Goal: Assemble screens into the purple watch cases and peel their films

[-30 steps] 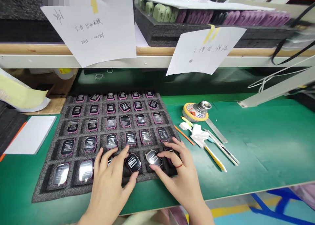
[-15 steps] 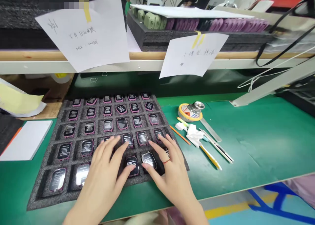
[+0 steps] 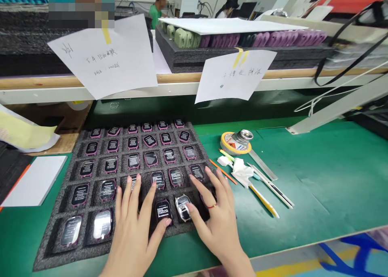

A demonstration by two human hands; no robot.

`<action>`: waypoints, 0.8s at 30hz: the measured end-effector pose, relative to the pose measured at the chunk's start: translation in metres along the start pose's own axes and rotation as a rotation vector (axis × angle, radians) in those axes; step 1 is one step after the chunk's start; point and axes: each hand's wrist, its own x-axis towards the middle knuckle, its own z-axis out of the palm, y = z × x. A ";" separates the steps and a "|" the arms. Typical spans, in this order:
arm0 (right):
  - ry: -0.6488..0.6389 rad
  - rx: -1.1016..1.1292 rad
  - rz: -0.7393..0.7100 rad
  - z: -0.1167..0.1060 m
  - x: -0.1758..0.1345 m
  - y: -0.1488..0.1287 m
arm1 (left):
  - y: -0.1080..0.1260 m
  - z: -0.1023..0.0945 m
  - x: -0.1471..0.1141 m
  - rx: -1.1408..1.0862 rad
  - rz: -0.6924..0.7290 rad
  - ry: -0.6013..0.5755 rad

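A dark foam tray (image 3: 48,236) lies on the bench with rows of compartments, most holding a square smartwatch body with a lit screen and purple frame. Over the front rows, my left hand (image 3: 135,220) is spread flat, its thumb at the edge of one purple-framed watch (image 3: 163,211). My right hand (image 3: 216,216) is also spread, with its thumb at a silver-framed watch (image 3: 182,207) in the front row. The right fingers reach over the tray's right edge, partly hiding a watch beneath them. Neither hand grips anything.
Right of the tray lie a yellow tape roll (image 3: 226,141) with a metal-topped bottle on it, a steel ruler (image 3: 263,163), white tissue (image 3: 241,172), tweezers and a yellow-handled tool (image 3: 265,202). A white box (image 3: 34,180) is at left. Above runs a shelf (image 3: 176,83) with paper notes.
The view has tilted up slightly, so the scene sits lower. My left hand has shifted right over the tray, and my right hand has moved slightly right, its thumb still by the silver-framed watch.
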 end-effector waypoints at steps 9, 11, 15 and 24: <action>0.003 -0.101 0.063 0.000 -0.011 0.028 | -0.007 0.006 -0.015 -0.066 0.140 0.127; -0.018 -0.116 0.075 0.000 -0.011 0.028 | -0.007 0.007 -0.013 -0.085 0.160 0.142; -0.058 -0.152 0.080 0.000 -0.010 0.027 | -0.007 0.007 -0.011 -0.097 0.189 0.154; 0.050 0.023 0.116 0.001 -0.029 0.030 | -0.015 0.009 -0.022 -0.141 0.254 0.211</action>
